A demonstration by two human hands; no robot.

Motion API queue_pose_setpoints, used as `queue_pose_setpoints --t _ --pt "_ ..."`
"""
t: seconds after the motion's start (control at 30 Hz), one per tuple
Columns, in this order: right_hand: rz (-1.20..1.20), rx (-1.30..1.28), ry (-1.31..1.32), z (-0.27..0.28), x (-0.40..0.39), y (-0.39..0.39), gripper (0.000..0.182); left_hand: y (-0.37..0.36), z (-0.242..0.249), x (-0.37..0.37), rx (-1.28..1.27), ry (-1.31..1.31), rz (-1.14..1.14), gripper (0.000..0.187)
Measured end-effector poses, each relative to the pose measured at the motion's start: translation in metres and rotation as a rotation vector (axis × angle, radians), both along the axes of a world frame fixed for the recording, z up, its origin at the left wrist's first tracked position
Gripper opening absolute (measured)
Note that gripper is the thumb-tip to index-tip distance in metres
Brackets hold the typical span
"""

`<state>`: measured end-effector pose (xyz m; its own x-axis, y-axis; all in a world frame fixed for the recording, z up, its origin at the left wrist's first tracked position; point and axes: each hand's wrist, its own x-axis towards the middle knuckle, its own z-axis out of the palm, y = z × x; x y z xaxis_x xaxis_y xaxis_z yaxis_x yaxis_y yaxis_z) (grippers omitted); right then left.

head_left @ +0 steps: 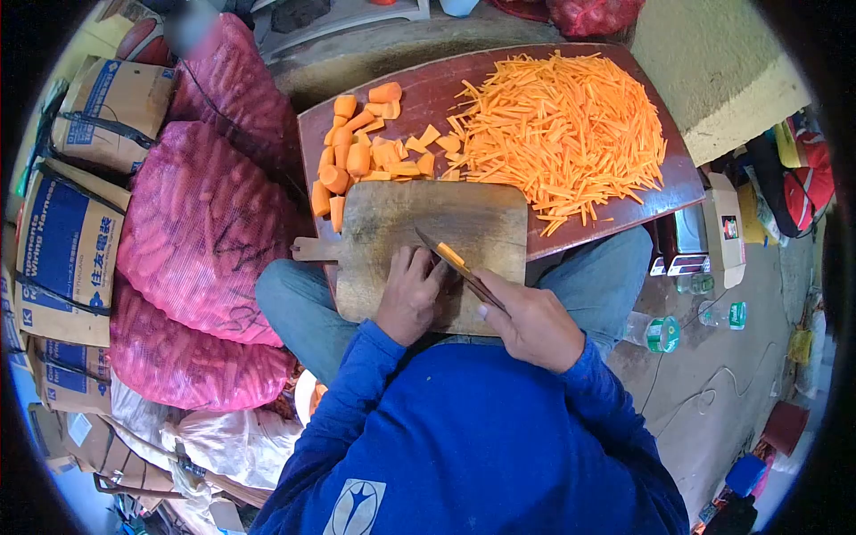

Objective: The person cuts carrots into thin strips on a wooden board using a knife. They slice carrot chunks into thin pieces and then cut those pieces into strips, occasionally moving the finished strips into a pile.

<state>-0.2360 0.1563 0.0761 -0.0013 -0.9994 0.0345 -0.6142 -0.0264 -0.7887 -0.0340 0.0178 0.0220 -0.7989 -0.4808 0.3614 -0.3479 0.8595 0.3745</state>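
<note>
My right hand [535, 323] is closed around the handle of a knife [464, 273]. The knife's blade slants up and left over a worn wooden cutting board [374, 223]. Against the blade shows a small piece of carrot [452, 256]. My left hand [412, 294] rests on the board with its fingers curled and pressed down beside the blade, on the carrot; the fingertips hide part of what they hold. Beyond the board, carrot chunks [358, 159] lie at the left of a dark red table [419, 76]. A large heap of carrot sticks [562, 129] covers its right side.
Pink mesh sacks of carrots [205, 223] stand at my left, beside stacked cardboard boxes [71, 254]. Plastic bottles [662, 333] lie on the floor to my right, near a thin cable [709, 390]. A concrete block [713, 80] stands beyond the table's right end.
</note>
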Motion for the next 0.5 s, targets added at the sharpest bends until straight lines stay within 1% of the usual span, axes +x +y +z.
queue_pose_setpoints --t 0.03,0.17,0.23,0.33,0.43,0.5 --pt "0.009 0.021 0.05 0.0 0.001 0.003 0.049 0.001 -0.002 0.001 -0.023 -0.043 0.001 0.037" --pt "0.012 0.053 0.088 0.019 0.001 0.016 0.049 0.001 -0.007 0.002 0.014 -0.019 -0.012 0.039" --pt "0.029 0.146 0.151 0.033 0.002 0.022 0.05 0.0 -0.012 0.003 -0.031 -0.006 -0.039 0.041" --pt "0.024 0.208 0.183 0.047 0.008 0.021 0.048 0.001 -0.014 0.004 0.001 -0.014 -0.031 0.042" --pt "0.048 0.222 0.223 0.019 0.013 -0.001 0.046 0.001 -0.008 0.003 0.01 0.004 -0.016 0.041" --pt "0.065 0.194 0.189 0.004 0.016 -0.028 0.045 0.002 -0.007 0.002 0.038 0.014 -0.013 0.041"
